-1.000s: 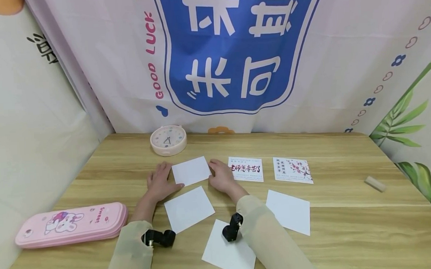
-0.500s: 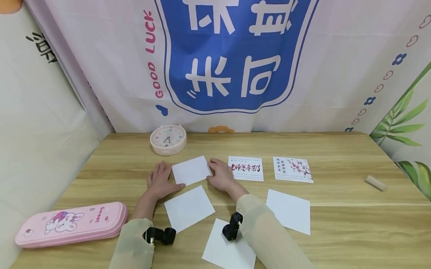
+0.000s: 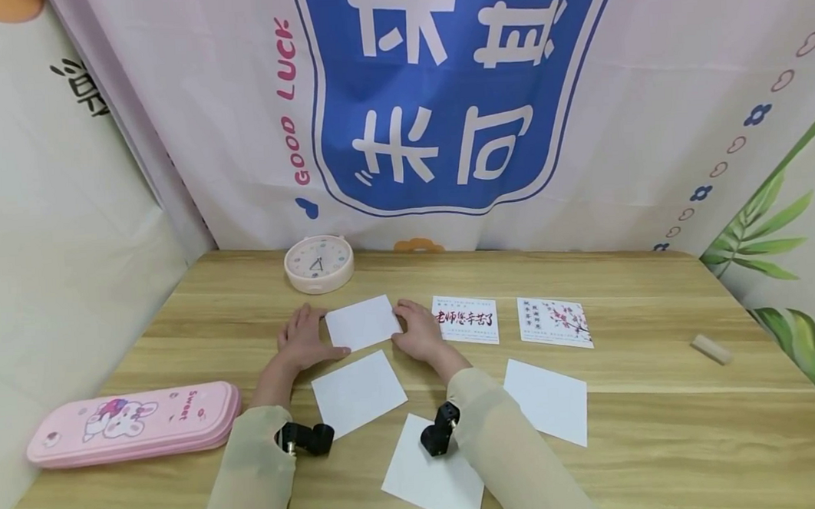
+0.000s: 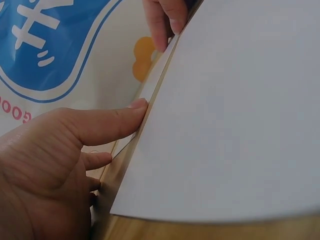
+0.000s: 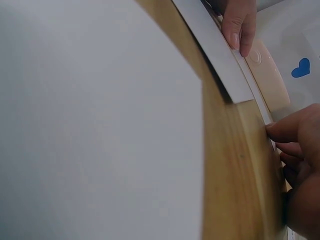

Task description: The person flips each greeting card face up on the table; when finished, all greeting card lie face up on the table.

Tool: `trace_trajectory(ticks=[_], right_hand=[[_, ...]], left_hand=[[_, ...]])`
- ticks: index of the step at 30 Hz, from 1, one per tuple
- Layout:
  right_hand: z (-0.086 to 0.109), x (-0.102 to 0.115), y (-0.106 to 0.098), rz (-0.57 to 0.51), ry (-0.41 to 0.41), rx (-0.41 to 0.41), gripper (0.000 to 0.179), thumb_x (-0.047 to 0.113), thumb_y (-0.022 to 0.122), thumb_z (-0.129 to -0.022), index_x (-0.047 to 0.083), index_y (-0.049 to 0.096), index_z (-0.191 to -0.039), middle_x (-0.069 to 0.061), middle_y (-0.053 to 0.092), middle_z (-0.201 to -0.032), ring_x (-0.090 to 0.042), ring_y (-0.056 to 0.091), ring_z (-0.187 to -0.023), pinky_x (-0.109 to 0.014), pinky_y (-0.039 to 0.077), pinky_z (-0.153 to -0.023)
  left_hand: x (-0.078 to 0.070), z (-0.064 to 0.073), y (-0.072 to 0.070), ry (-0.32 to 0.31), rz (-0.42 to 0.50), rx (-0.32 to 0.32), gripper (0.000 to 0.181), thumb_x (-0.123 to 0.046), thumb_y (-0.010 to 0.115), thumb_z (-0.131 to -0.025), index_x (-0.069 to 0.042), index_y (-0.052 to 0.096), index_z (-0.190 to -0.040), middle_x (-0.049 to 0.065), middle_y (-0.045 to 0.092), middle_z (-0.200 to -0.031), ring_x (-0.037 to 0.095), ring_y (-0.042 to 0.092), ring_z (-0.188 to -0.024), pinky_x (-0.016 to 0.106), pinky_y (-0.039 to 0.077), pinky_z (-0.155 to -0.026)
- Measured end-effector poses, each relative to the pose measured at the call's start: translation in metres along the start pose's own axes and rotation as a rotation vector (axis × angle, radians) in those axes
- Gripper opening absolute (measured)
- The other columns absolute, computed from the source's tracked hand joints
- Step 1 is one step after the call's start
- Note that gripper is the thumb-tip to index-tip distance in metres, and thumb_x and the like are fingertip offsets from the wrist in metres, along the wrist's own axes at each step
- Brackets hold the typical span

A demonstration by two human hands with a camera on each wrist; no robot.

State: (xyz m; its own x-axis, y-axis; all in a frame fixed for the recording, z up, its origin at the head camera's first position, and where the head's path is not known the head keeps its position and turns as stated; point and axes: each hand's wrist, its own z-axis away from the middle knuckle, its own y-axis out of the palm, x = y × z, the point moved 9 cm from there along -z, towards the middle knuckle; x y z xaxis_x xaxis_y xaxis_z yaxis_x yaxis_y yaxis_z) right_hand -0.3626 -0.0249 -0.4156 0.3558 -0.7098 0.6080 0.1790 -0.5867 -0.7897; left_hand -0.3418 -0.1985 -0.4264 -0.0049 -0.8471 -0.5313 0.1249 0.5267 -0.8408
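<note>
In the head view, a small white card lies flat near the back of the table, between the two hands. The left hand holds its left end, with the thumb at the near corner and the index finger by the far corner. At the right end, the right hand grips the card with thumb and curled fingers. Both thumbs meet the edge in the wrist views: the left thumb is stretched out, the right thumb bent. A second white card lies just in front, under the wrists.
Two printed cards, one with red writing and one with blossoms, lie to the right. Nearer are two blank white cards. A pink pencil case, a round clock and a small eraser-like block lie around.
The left forearm has shifted very slightly to the right. Both hands stay at the card's two ends, and the card has hardly moved.
</note>
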Motion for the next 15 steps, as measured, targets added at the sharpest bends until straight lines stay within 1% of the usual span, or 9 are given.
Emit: trace_trajectory(ticks=[5, 9, 15], right_hand=[[-0.0010, 0.0013, -0.0018, -0.011, 0.000, -0.023, 0.039, 0.011, 0.057, -0.078, 0.000, 0.052, -0.115, -0.012, 0.039, -0.129, -0.028, 0.031, -0.119, -0.042, 0.021, -0.097], [-0.0008, 0.0021, -0.0032, -0.021, 0.005, -0.042, 0.035, 0.012, 0.058, -0.079, 0.000, 0.054, -0.111, -0.012, 0.040, -0.128, -0.028, 0.032, -0.119, -0.042, 0.021, -0.097], [0.0002, 0.0017, -0.0024, 0.013, 0.000, -0.059, 0.035, 0.015, 0.058, -0.079, 0.000, 0.053, -0.110, -0.012, 0.040, -0.127, -0.028, 0.031, -0.119, -0.042, 0.020, -0.097]], left_hand=[[0.0003, 0.0002, -0.0007, -0.011, -0.004, -0.001, 0.087, -0.041, 0.070, -0.067, 0.000, 0.027, -0.131, 0.026, 0.002, -0.138, 0.040, -0.002, -0.124, 0.057, -0.001, -0.094], [0.0001, 0.0000, -0.0008, -0.005, -0.005, -0.007, 0.086, -0.040, 0.070, -0.066, 0.000, 0.027, -0.130, 0.026, 0.002, -0.138, 0.041, -0.002, -0.124, 0.058, -0.001, -0.093], [-0.0007, 0.0002, 0.0007, 0.007, -0.019, -0.001, 0.086, -0.041, 0.069, -0.067, -0.001, 0.026, -0.131, 0.026, 0.001, -0.138, 0.041, -0.002, -0.124, 0.058, -0.001, -0.093]])
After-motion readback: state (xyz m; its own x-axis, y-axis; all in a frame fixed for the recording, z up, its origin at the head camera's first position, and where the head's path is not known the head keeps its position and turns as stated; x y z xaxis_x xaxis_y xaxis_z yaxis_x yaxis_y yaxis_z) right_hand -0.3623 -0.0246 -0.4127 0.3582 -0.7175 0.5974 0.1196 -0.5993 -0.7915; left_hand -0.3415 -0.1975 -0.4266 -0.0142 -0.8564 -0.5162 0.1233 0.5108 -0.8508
